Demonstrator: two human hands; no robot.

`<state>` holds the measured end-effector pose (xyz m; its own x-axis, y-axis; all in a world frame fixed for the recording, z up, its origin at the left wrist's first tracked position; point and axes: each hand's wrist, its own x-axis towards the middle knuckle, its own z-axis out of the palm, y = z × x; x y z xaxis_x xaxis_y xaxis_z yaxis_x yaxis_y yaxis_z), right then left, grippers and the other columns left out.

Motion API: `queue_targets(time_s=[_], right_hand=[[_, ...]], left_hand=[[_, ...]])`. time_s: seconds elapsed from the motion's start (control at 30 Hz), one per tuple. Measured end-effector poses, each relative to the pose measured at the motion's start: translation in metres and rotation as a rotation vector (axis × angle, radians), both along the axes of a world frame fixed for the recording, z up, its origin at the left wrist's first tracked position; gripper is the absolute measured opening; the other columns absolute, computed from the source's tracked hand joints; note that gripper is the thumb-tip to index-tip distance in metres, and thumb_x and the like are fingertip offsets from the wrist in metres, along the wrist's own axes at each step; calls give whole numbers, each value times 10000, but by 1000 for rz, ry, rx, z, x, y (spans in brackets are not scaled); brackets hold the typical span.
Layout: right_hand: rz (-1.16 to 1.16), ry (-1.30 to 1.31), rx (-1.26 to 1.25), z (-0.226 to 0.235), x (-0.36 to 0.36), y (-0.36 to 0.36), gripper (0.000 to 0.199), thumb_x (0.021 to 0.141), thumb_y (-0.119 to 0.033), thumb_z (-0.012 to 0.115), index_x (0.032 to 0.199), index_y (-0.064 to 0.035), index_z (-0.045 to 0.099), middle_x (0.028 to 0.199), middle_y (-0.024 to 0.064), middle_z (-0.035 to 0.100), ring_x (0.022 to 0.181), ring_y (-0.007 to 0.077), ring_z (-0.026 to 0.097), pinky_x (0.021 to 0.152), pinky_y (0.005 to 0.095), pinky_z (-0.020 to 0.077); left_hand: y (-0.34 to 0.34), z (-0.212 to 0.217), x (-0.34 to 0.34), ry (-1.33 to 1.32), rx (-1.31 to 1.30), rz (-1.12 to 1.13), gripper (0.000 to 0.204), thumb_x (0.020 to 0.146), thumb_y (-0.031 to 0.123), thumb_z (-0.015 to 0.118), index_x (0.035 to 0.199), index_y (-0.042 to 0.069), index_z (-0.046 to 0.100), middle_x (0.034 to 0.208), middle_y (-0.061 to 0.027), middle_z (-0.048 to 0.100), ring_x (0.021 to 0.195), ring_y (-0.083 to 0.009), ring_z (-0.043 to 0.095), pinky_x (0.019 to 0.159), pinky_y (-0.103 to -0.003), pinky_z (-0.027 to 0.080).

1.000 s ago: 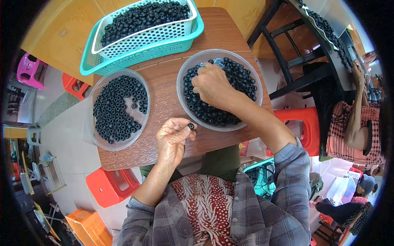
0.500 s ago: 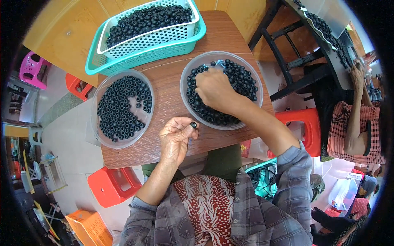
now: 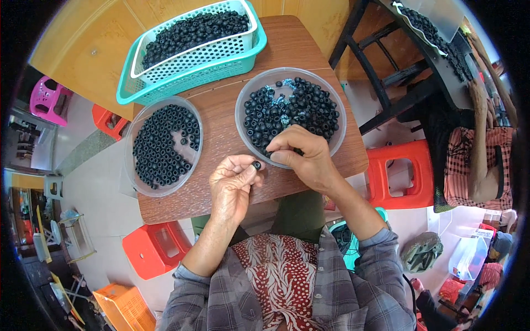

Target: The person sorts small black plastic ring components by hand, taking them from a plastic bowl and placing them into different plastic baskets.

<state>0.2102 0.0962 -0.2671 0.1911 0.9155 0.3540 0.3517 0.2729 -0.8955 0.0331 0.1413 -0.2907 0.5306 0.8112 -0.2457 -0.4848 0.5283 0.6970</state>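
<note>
Pickup step, seemingly: left hand (image 3: 228, 186) pinches small black ring-shaped bead (image 3: 256, 165), right hand (image 3: 312, 157) curled, fingers nearly together, hold unclear; next needs steady pinch.

From afar, I see a pink chair (image 3: 51, 105), an orange crate (image 3: 126, 309) and a red stool (image 3: 150, 252) on the floor (image 3: 102, 220).

A brown wood-grain table (image 3: 298, 41) is standing before yellow wooden panelling (image 3: 94, 33). Pale floor tiles (image 3: 105, 209) are surrounding it, a darker grey band (image 3: 91, 155) crossing them at left. Red plastic stools (image 3: 144, 252) are flanking the table, a pink plastic seat (image 3: 47, 102) is standing farther left, and a black-framed second table (image 3: 454, 92) is occupying the upper right.
</note>
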Motion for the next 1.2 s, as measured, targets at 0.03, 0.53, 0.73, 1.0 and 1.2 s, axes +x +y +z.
queue_targets(time_s=[0.03, 0.53, 0.73, 1.0, 1.2], right_hand=[[6, -13, 41, -1, -2, -2, 142, 716, 1, 688, 849, -32, 651, 719, 35, 585, 713, 165, 546, 639, 278, 439], [-104, -150, 210, 2, -7, -20, 190, 682, 34, 701, 849, -43, 653, 823, 80, 617, 770, 242, 570, 670, 322, 462], [-123, -243, 261, -1, -11, -20, 203, 687, 51, 676, 861, -49, 651, 845, 85, 623, 772, 256, 569, 657, 334, 460], [-156, -78, 182, -2, -17, -23, 179, 703, 48, 676, 862, -31, 656, 854, 91, 638, 781, 242, 582, 669, 327, 465], [-177, 24, 137, -3, -20, -24, 168, 708, 49, 670, 858, -24, 654, 845, 99, 641, 774, 243, 585, 676, 322, 468]], left_hand=[[0, 2, 1, 6, 8, -12, 123, 840, -53, 610, 961, -45, 591, 886, -158, 658, 691, -188, 609, 621, -289, 512], [-10, 12, 13, 31, 3, 0, 151, 825, -54, 632, 972, -36, 602, 839, -95, 638, 661, -169, 611, 607, -296, 521], [-12, 12, 16, 101, 15, 42, 150, 825, -54, 637, 969, -36, 600, 818, -89, 632, 651, -163, 610, 590, -282, 519], [-15, 15, 18, 80, -3, 51, 143, 828, -61, 628, 967, -36, 599, 828, -94, 629, 658, -164, 609, 589, -280, 517], [-17, 14, 20, 91, 35, 75, 153, 819, -54, 639, 962, -31, 592, 828, -96, 627, 656, -170, 603, 586, -285, 511]])
